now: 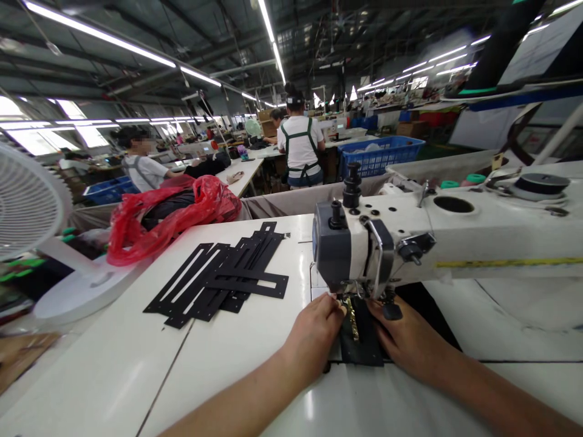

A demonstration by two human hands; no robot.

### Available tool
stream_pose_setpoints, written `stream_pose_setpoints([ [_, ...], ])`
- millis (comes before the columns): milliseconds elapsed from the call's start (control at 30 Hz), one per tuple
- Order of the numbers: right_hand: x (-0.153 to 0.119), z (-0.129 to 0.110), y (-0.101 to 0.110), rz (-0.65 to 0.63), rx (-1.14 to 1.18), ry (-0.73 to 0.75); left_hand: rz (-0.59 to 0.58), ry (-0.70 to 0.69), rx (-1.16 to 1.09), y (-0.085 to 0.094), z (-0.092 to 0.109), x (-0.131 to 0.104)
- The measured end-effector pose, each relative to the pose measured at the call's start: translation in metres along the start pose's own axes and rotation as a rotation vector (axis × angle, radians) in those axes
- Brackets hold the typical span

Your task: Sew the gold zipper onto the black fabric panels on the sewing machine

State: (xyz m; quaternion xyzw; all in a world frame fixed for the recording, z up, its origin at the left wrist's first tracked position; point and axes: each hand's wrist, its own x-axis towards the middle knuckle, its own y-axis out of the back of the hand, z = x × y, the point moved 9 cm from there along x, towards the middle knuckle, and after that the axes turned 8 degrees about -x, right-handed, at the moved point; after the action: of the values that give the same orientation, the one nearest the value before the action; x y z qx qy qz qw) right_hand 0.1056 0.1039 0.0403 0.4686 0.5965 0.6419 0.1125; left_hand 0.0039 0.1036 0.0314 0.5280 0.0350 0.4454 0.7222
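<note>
Both forearms enter from the lower edge of the frame and meet at the needle area of the white sewing machine [410, 243], right of centre. Left hand [314, 334] lies palm down with fingers loosely extended, fingertips pressing the left edge of the black workpiece [359, 346]; nothing is gripped. Right hand [410, 343] lies flat on the right side of the same piece, fingers spread, likewise pressing rather than clasping. This two-sided placement likely keeps the material flat and aligned under the presser foot. A gold zipper strip [351, 317] runs along the workpiece between the two hands, directly below the machine head.

Left of centre, on the white worktop [228, 376], lies a stack of black slotted templates [223, 273], overlapping and fanned, well apart from the hands. Behind it sits a red plastic bag [173, 212]. A white fan [27, 200] occupies the left edge. Other people work at benches in the upper centre.
</note>
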Motion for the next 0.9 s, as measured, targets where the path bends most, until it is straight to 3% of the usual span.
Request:
stream_pose_setpoints([
  [167,-0.004,-0.004,0.007,0.016,0.015,-0.015,-0.012,-0.026,-0.009,0.000,0.001,-0.002],
  [333,-0.001,-0.007,0.003,-0.025,-0.035,-0.104,-0.007,-0.009,-0.038,0.002,-0.001,-0.004],
  [500,0.007,-0.010,0.001,-0.054,-0.023,-0.088,0.022,0.003,-0.023,0.002,0.000,-0.007],
  [900,0.014,0.006,0.003,0.094,-0.127,-0.047,-0.009,-0.039,0.102,0.005,0.020,-0.006],
])
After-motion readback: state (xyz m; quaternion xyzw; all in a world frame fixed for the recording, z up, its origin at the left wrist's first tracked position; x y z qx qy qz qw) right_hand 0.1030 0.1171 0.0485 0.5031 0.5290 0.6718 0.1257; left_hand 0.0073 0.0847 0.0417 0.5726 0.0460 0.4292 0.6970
